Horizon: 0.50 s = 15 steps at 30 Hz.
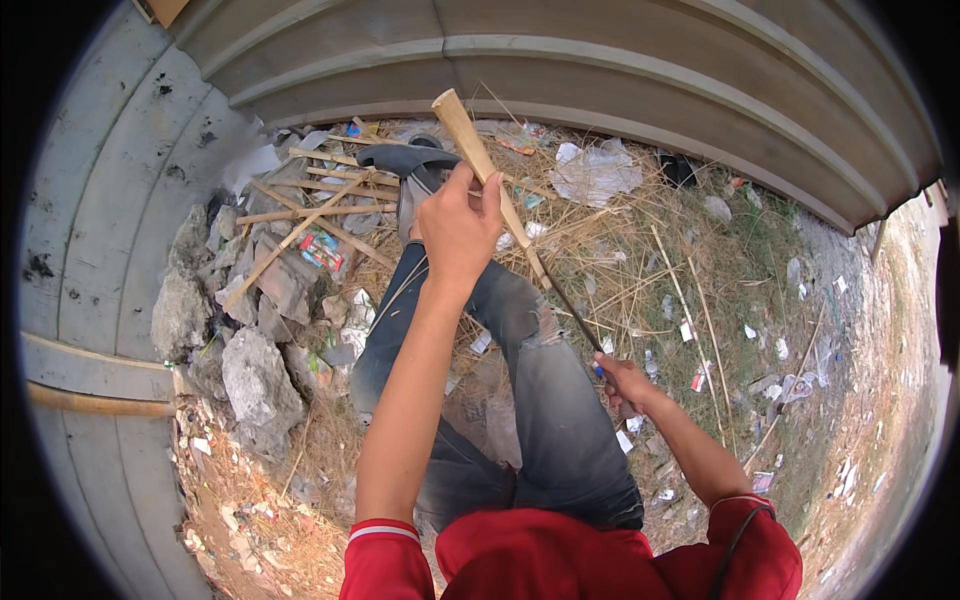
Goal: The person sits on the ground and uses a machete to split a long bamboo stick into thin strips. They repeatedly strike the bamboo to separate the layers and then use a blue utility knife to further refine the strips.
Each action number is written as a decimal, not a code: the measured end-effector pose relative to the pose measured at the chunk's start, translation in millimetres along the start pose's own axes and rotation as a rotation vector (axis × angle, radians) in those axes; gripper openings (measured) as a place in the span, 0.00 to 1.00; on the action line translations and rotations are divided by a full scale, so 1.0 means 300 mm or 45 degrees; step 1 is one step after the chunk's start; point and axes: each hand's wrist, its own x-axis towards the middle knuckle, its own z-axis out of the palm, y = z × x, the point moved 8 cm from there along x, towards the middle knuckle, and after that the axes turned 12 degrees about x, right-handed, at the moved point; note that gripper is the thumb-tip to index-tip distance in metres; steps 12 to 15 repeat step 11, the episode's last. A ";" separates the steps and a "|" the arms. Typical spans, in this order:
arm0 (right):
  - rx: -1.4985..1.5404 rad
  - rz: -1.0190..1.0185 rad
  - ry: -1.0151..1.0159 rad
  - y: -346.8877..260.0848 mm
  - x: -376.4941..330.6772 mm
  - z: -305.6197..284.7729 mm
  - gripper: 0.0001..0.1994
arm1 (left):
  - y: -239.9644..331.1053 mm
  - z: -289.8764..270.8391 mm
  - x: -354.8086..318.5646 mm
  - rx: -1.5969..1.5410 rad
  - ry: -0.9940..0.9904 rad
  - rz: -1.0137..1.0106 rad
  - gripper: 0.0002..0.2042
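Note:
My left hand [460, 230] is closed around the middle of a pale, flat wooden piece [516, 228], pinching it between thumb and fingers above my knees. The piece slants from a wide end at the upper left to a narrow end at the lower right. In my right hand [630, 388], fingers wrapped round the handle, is a knife with a long, thin, dark blade [577, 318]. Its tip lies at the narrow end of the wood; whether the edge bites into it I cannot tell. A bit of blue shows by the handle, which my fingers mostly hide.
Several cut sticks [330, 212] lie beyond my foot, partly over grey rocks [262, 375] at the left. A ribbed metal wall [600, 65] curves across the far side, and grey panels [110, 240] stand at the left. Dry grass and litter [597, 172] cover the ground.

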 end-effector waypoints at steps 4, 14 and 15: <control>0.858 0.389 -0.432 -0.131 -0.128 0.140 0.28 | 0.019 0.007 0.010 -0.067 -0.006 -0.016 0.09; -0.170 -1.025 -0.122 -0.259 -0.226 0.177 0.29 | 0.048 0.036 0.028 -0.015 -0.008 0.012 0.09; -0.170 -1.025 -0.122 -0.259 -0.226 0.177 0.29 | 0.048 0.036 0.028 -0.015 -0.008 0.012 0.09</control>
